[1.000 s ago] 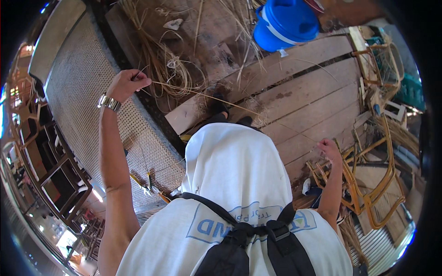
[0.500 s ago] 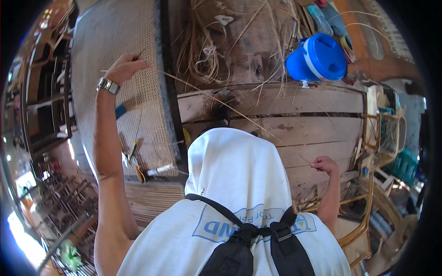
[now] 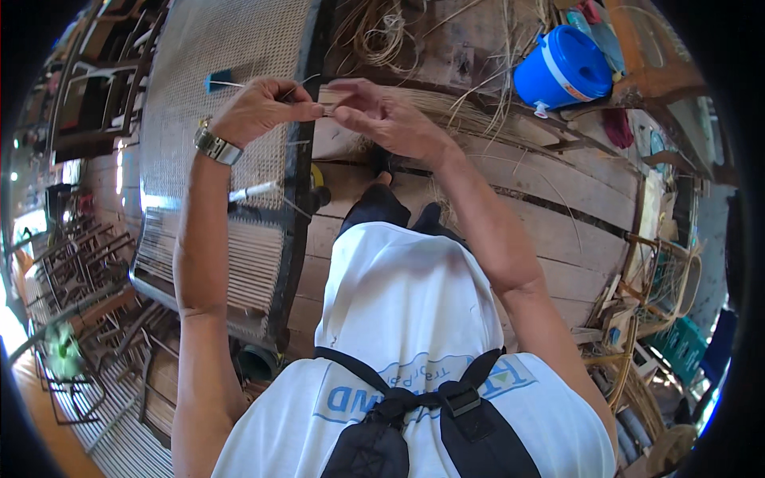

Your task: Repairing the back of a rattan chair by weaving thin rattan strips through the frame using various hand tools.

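My left hand [image 3: 267, 111] is closed in a pinch on a thin cane strand [image 3: 229, 84], over a panel of woven cane [image 3: 179, 103] in a dark frame. A short piece of the strand sticks out on the left, and a thin curl shows above the fingertips. Close beside it my right hand [image 3: 394, 123] is raised, its thumb by the left fingertips. Its fingers are smeared by motion, so whether they hold anything is unclear. A small blue block [image 3: 217, 80] lies on the panel, and a white-handled tool [image 3: 259, 191] lies nearer me.
A blue water jug [image 3: 567, 68] with a spout stands at the upper right. Coiled cane strands [image 3: 378, 40] lie on the planks beyond my hands. Chair frames [image 3: 96, 263] crowd the left side, and a green crate [image 3: 681, 350] is at the far right.
My right hand has come from the lower right up beside my left hand. The long strand stretched between them no longer shows. The view has shifted over the panel.
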The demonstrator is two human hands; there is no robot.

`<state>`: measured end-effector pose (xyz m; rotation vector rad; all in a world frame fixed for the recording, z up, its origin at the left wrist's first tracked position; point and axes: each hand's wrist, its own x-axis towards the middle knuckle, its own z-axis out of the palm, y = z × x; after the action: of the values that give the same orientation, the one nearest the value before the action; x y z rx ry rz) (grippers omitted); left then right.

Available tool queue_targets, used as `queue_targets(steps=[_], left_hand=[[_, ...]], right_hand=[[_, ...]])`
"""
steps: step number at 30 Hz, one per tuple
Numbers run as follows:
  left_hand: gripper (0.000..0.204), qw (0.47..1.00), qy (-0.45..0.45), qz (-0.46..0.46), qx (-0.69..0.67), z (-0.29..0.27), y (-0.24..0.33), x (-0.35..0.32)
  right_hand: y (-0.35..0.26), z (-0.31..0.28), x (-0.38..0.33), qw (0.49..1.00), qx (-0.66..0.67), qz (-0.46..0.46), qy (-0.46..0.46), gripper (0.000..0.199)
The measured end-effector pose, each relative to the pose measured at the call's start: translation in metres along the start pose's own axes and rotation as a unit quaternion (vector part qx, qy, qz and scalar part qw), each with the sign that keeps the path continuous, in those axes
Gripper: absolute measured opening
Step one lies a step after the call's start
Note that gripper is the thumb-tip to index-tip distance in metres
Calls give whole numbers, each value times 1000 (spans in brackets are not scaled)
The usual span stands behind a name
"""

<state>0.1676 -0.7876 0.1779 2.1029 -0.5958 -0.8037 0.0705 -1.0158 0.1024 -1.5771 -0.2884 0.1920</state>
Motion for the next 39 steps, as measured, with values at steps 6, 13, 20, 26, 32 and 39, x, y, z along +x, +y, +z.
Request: queue_targets(steps=[6, 13, 20, 26, 32, 39], left_hand=[[30, 984, 139, -111, -15, -15, -86, -116], [20, 948, 163, -226, -154, -26, -211, -225], [24, 944, 246, -182, -122, -32, -279, -302], [28, 888, 354, -292, 32, -24, -274, -387], [31, 819, 421, -361, 148, -16, -300, -440], [37, 763, 402, -501, 72, -23, -279, -480]], right_hand=[[22, 11, -88, 979, 7, 194, -57, 21], [44, -15, -192, 925, -41, 376, -21, 16], [28, 9, -178, 914, -86, 395, -23, 12], [24, 27, -136, 892, -88, 437, -71, 13], [48, 32, -89, 877, -121, 446, -129, 12], [49, 11, 1, 850, 93, 468, -225, 13]])
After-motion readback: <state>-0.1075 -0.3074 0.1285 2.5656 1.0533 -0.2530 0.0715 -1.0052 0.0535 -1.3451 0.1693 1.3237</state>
